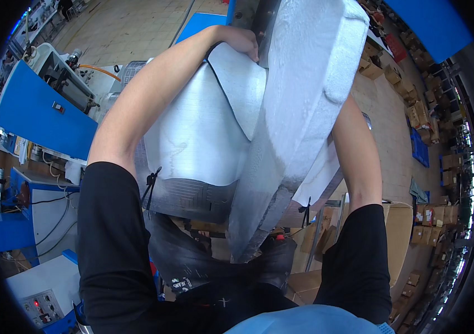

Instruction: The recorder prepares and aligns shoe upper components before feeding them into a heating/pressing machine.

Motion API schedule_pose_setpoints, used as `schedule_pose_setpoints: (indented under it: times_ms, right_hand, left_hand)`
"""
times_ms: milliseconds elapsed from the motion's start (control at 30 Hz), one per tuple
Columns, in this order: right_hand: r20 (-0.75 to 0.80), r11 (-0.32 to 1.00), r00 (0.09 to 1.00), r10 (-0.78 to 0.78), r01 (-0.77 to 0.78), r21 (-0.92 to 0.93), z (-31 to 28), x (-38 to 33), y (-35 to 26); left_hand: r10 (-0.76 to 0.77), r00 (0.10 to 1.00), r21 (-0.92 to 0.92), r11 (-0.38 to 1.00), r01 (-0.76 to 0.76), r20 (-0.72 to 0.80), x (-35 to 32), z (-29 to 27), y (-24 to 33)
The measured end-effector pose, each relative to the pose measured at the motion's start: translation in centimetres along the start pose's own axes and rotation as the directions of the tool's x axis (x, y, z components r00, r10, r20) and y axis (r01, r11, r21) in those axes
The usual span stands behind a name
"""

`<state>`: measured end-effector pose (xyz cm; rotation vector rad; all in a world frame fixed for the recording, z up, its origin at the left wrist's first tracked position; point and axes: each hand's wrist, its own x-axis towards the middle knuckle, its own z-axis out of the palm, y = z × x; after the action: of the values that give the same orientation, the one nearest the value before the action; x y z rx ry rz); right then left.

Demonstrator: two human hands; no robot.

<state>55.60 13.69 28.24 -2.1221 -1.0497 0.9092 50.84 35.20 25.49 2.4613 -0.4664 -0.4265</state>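
A big slab (298, 106) stands tilted on edge just right of the left hand (241, 43), running down well below it. It is pale silver-grey, its broad face smooth and softly shiny, its thick side wall frosted and rounded at the upper corner; the lower end is darker and mottled. The left hand is curled beside it, but whether it is clamped cannot be told. The right forearm (358, 150) passes behind the slab, hiding that hand's grip. Below the left hand, a glossy white sheet (192, 139) with dark edging curves over a grey, grooved pad (192, 197), with a black tie (151, 183) at its corner.
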Motion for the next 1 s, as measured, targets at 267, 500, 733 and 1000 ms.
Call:
schedule_pose_setpoints:
  times_ms: [267,500,733,1000]
  right_hand:
    - [-0.012,0.999,1.0,0.027,-0.028,-0.038,0.5,-0.7,1.1]
    - [0.011,0.999,1.0,0.014,-0.013,-0.041,-0.2,0.5,0.1]
    - [0.015,0.999,1.0,-0.006,0.007,-0.035,2.8,-3.4,0.1]
    - [0.018,0.997,0.999,-0.041,0.042,-0.06,11.6,-23.1,3.0]
  left_hand:
    - [-0.102,0.981,0.073,0.991,0.115,-0.165,-2.7,0.1,5.3]
    - [-0.15,0.044,-0.148,0.988,0.039,-0.988,-15.8,4.3,10.1]
    - [-0.177,0.126,-0.155,0.974,0.165,-0.976,-16.1,20.4,16.5]
    - [-0.277,0.009,-0.267,0.936,0.231,-0.961,-15.4,21.0,16.3]
